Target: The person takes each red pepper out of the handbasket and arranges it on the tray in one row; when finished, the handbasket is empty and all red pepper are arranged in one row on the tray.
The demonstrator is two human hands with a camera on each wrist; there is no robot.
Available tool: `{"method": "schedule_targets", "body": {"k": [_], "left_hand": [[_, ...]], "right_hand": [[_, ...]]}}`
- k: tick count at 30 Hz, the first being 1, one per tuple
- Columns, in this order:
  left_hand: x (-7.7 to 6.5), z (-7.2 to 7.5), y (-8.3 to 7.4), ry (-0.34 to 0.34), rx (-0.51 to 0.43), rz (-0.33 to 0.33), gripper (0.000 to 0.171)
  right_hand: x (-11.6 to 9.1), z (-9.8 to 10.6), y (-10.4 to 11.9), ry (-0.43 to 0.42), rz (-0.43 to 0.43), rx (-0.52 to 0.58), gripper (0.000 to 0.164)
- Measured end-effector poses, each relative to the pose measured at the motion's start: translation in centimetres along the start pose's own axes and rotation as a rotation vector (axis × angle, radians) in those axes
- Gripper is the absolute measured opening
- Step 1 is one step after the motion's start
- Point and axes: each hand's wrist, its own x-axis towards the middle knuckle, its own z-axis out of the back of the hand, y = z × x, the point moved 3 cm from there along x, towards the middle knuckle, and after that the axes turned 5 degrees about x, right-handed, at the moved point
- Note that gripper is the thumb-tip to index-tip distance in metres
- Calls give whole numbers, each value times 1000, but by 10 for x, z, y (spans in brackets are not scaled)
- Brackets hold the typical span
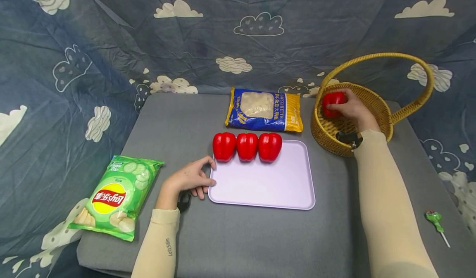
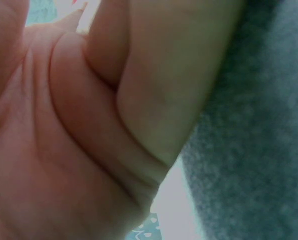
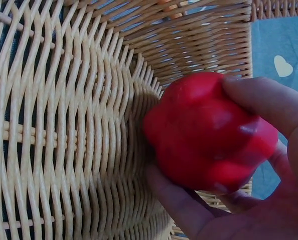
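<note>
In the head view my right hand [image 1: 355, 106] reaches inside the wicker basket [image 1: 332, 146] and grips a red bell pepper [image 1: 333, 103]. The right wrist view shows thumb and fingers round this pepper [image 3: 209, 132], close to the woven wall [image 3: 88, 125]. My left hand [image 1: 189, 178] holds the left rim of a lilac tray [image 1: 260, 185], thumb and index fingertip at its edge. Three more red peppers [image 1: 247, 146] stand in a row along the tray's far left side. Mostly palm and curled fingers of the left hand [image 2: 73, 125] fill the left wrist view.
Behind the tray lies a blue and yellow pasta bag [image 1: 260, 109]. A green Lay's chip bag [image 1: 115, 197] is at the left table edge, and a green lollipop [image 1: 434, 218] at the right. The basket's tall handle [image 1: 386, 55] arches above its opening.
</note>
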Motion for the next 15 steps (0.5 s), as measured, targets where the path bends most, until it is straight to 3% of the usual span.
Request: {"method": "schedule_targets", "body": {"k": [7, 15], "left_hand": [[0, 0, 0, -1, -4, -1, 44], [-1, -1, -1, -1, -4, -6, 43]], "right_hand": [[-7, 4, 0, -29, -5, 28, 86], [-19, 13, 14, -83, -3, 48, 95]]}}
